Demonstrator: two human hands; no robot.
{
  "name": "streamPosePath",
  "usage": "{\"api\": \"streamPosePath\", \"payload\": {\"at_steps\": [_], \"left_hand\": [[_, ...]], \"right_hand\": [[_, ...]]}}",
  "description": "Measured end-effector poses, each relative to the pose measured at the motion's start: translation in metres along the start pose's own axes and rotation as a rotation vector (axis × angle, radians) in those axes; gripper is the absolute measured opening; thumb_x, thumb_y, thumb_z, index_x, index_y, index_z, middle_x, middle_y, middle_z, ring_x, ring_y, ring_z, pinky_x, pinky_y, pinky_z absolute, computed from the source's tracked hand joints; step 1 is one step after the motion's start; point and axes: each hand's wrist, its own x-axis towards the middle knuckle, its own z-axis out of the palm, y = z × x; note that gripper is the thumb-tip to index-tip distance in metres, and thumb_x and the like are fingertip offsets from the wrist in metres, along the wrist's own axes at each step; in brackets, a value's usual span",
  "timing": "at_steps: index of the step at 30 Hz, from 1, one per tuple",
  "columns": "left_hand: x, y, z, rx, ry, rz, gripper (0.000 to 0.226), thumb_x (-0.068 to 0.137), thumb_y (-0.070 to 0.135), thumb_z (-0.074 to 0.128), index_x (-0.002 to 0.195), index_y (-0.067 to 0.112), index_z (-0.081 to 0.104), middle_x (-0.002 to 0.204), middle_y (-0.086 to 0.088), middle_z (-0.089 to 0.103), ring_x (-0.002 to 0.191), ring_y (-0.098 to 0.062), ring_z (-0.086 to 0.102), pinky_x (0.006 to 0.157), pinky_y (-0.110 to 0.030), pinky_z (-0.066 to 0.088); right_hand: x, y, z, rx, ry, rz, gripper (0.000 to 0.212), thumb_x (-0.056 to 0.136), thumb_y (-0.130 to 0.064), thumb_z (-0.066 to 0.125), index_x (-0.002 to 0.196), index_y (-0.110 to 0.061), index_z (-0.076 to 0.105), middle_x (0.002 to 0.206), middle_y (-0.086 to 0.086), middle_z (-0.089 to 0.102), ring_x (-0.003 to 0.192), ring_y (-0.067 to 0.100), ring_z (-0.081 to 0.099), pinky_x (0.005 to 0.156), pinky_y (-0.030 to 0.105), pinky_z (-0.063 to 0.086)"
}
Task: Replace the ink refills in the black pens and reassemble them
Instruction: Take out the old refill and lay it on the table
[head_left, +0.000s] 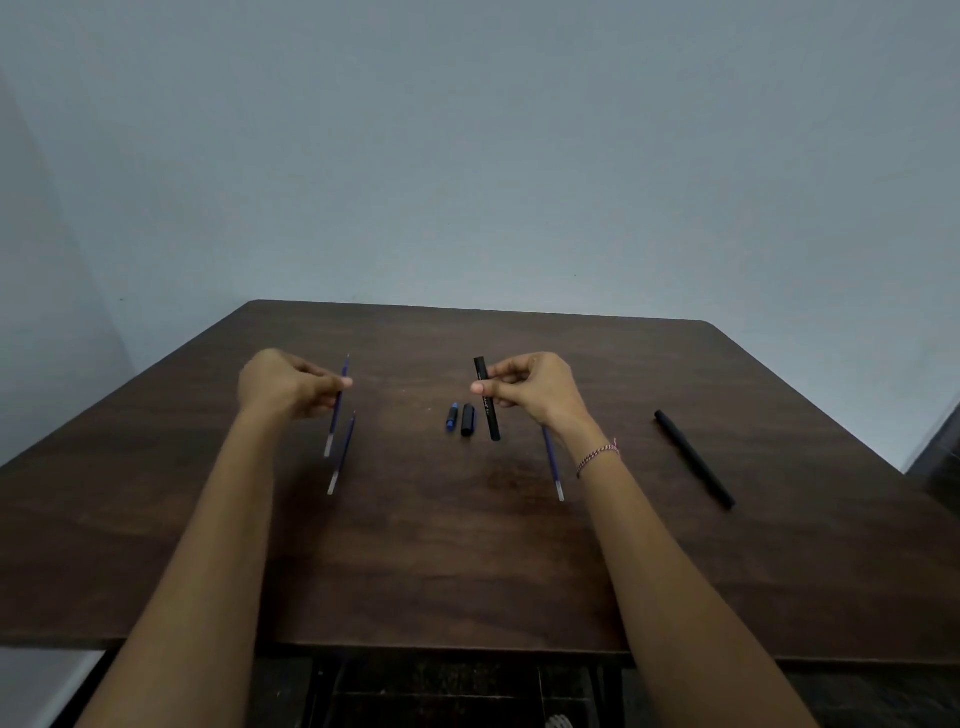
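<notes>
My left hand pinches a thin blue ink refill and holds it nearly upright above the table. A second blue refill lies on the wood just below it. My right hand grips an empty black pen barrel, also held nearly upright. Between my hands, a small blue pen piece and a short black pen piece rest side by side. A third refill lies under my right wrist. A whole black pen lies at the right.
The dark wooden table has its front edge close to me and its back edge against a plain grey wall. A bracelet circles my right wrist. Below the front edge is a dark floor.
</notes>
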Motion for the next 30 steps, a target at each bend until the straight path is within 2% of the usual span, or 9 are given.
{"api": "streamPosePath", "payload": {"at_steps": [2,5,7,9,14,19,24,28,30], "left_hand": [[0.002,-0.007,-0.005,0.089,-0.018,-0.025,0.018,0.066,0.010,0.083,0.074,0.002,0.070,0.066,-0.011,0.068,0.058,-0.014,0.064,0.042,-0.019,0.054],[0.002,-0.012,-0.005,0.210,-0.060,-0.046,0.016,0.067,0.013,0.083,0.070,0.004,0.070,0.048,-0.002,0.066,0.041,-0.008,0.061,0.051,-0.022,0.053],[0.001,-0.013,-0.004,0.245,-0.077,-0.056,0.016,0.067,0.013,0.083,0.069,0.003,0.070,0.043,-0.001,0.063,0.035,-0.007,0.058,0.041,-0.017,0.049],[-0.001,-0.015,-0.002,0.248,-0.081,-0.071,0.016,0.067,0.011,0.083,0.068,0.003,0.069,0.055,-0.008,0.066,0.046,-0.014,0.061,0.039,-0.019,0.049],[0.000,-0.019,0.001,0.241,-0.102,-0.129,0.016,0.066,0.006,0.083,0.066,0.003,0.068,0.073,-0.014,0.065,0.067,-0.020,0.063,0.054,-0.028,0.052],[0.005,-0.024,0.004,0.208,-0.100,-0.163,0.023,0.064,0.010,0.084,0.070,-0.002,0.065,0.070,-0.015,0.067,0.064,-0.019,0.065,0.047,-0.028,0.054],[0.008,-0.026,0.004,0.205,-0.063,-0.154,0.025,0.067,0.019,0.083,0.068,0.001,0.067,0.065,-0.011,0.069,0.059,-0.016,0.066,0.039,-0.023,0.047],[0.006,-0.026,0.004,0.239,-0.014,-0.126,0.025,0.076,0.028,0.076,0.074,0.005,0.066,0.070,-0.010,0.069,0.063,-0.017,0.065,0.050,-0.026,0.050],[0.003,-0.020,0.004,0.290,0.072,-0.028,0.027,0.079,0.035,0.071,0.074,0.009,0.064,0.069,-0.006,0.067,0.062,-0.014,0.064,0.057,-0.027,0.051]], "right_hand": [[0.000,0.000,0.000,-0.003,-0.001,0.006,0.022,0.062,-0.028,0.085,0.076,-0.024,0.069,0.068,-0.007,0.070,0.059,0.002,0.067,0.067,0.018,0.058],[-0.001,-0.001,-0.001,-0.009,0.007,0.010,0.022,0.063,-0.027,0.085,0.077,-0.023,0.069,0.068,-0.008,0.068,0.058,0.001,0.066,0.067,0.018,0.057],[-0.001,-0.001,-0.001,-0.010,0.011,0.007,0.021,0.063,-0.027,0.085,0.076,-0.023,0.069,0.067,-0.008,0.068,0.058,0.001,0.066,0.066,0.017,0.057],[0.000,-0.001,-0.002,-0.018,0.008,0.006,0.021,0.063,-0.027,0.084,0.077,-0.023,0.069,0.069,-0.008,0.068,0.060,0.002,0.066,0.067,0.018,0.058],[-0.001,0.000,-0.002,-0.011,0.013,0.001,0.021,0.063,-0.028,0.085,0.076,-0.024,0.069,0.068,-0.008,0.068,0.060,0.003,0.066,0.068,0.020,0.058],[-0.001,-0.002,-0.002,-0.007,0.013,0.003,0.020,0.063,-0.028,0.084,0.075,-0.026,0.068,0.068,-0.008,0.068,0.060,0.002,0.066,0.066,0.018,0.057],[-0.001,-0.004,-0.003,0.018,0.024,0.010,0.020,0.063,-0.026,0.084,0.073,-0.026,0.067,0.068,-0.008,0.068,0.055,-0.002,0.065,0.062,0.015,0.056],[-0.002,-0.005,-0.004,0.046,0.029,0.025,0.021,0.063,-0.026,0.084,0.077,-0.022,0.068,0.070,-0.005,0.069,0.054,-0.004,0.064,0.058,0.011,0.053],[-0.002,-0.005,-0.004,0.062,0.041,0.028,0.022,0.063,-0.026,0.084,0.078,-0.022,0.068,0.071,-0.004,0.069,0.054,-0.004,0.064,0.057,0.010,0.052]]}}
